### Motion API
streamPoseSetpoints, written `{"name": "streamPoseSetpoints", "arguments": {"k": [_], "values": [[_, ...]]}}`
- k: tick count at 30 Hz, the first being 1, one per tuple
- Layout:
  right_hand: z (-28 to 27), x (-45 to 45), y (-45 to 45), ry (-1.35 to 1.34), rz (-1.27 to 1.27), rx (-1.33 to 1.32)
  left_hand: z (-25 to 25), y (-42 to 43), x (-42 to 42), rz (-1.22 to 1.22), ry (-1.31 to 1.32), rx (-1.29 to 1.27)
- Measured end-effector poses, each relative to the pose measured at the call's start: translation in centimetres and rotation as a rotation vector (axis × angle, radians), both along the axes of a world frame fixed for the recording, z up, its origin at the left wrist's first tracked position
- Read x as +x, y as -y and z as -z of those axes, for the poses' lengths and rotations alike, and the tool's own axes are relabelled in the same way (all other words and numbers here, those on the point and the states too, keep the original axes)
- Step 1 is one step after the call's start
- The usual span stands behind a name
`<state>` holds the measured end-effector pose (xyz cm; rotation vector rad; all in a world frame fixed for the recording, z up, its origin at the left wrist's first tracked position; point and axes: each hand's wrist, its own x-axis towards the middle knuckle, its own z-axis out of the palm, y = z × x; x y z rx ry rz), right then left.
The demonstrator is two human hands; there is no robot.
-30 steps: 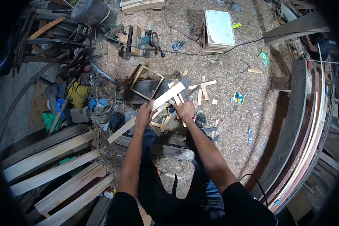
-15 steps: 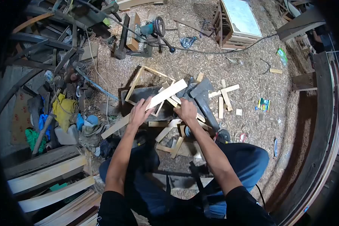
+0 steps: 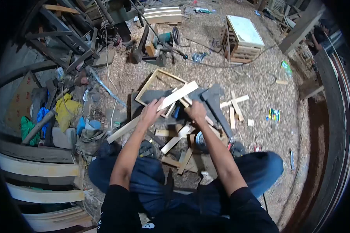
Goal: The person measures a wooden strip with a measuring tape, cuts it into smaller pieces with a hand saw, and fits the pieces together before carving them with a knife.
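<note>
A long pale wooden board (image 3: 179, 95) slants from lower left to upper right, and my left hand (image 3: 149, 112) grips it near its middle. My right hand (image 3: 196, 112) is closed to the right of the board, beside narrow wood strips; what its fingers hold is hidden. Beyond the board lies a light rectangular wooden frame (image 3: 143, 88), tilted on a dark low work surface (image 3: 153, 94). Between my hands, a small blue object (image 3: 176, 112) shows among the strips. A dark angled bar (image 3: 218, 114) runs down on the right of my right hand.
Short wood offcuts (image 3: 186, 160) lie between my feet, near a round grinder-like tool (image 3: 200, 139). More strips (image 3: 236, 106) lie on the shavings-covered floor at right. A machine with a handwheel (image 3: 176, 35) and a white-topped slatted crate (image 3: 245, 31) stand ahead; a cable crosses there.
The view has shifted, showing more of the floor ahead. My left hand still grips the board at nearly the same slant. My right hand has moved slightly right and is more tightly closed.
</note>
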<state>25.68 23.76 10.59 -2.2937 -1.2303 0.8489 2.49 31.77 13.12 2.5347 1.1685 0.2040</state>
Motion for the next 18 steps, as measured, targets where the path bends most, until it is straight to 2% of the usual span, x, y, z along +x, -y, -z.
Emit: {"name": "streamPoseSetpoints", "arguments": {"k": [3, 6, 9, 10, 12, 13, 16, 18], "values": [[-1.6, -0.4, 0.6, -0.002, 0.076, -0.019, -1.8, -0.6, 0.4, 0.048, 0.054, -0.005], [-1.7, -0.8, 0.6, -0.078, 0.158, -0.003, -1.3, -0.6, -1.2, 0.044, 0.076, 0.070], [-1.2, -0.4, 0.1, -0.119, 0.217, -0.003, -1.8, -0.4, -1.4, -0.004, -0.054, -0.023], [-0.6, -0.2, 0.3, -0.140, 0.226, 0.002, -0.8, -0.4, -1.8, 0.000, -0.060, -0.034], [0.9, -0.5, 1.5, -0.191, 0.287, 0.028, 0.8, 0.5, -2.8, -0.004, 0.077, 0.201], [1.4, -0.7, 2.2, -0.198, 0.303, 0.035, 0.5, 0.9, -3.1, -0.046, 0.065, 0.054], [2.1, -1.4, 4.2, -0.218, 0.365, 0.091, 1.0, 1.3, -5.2, -0.039, 0.056, 0.014], [2.6, -1.9, 5.9, -0.208, 0.400, 0.166, 3.5, 0.9, -7.7, -0.039, 0.047, 0.155]]}}
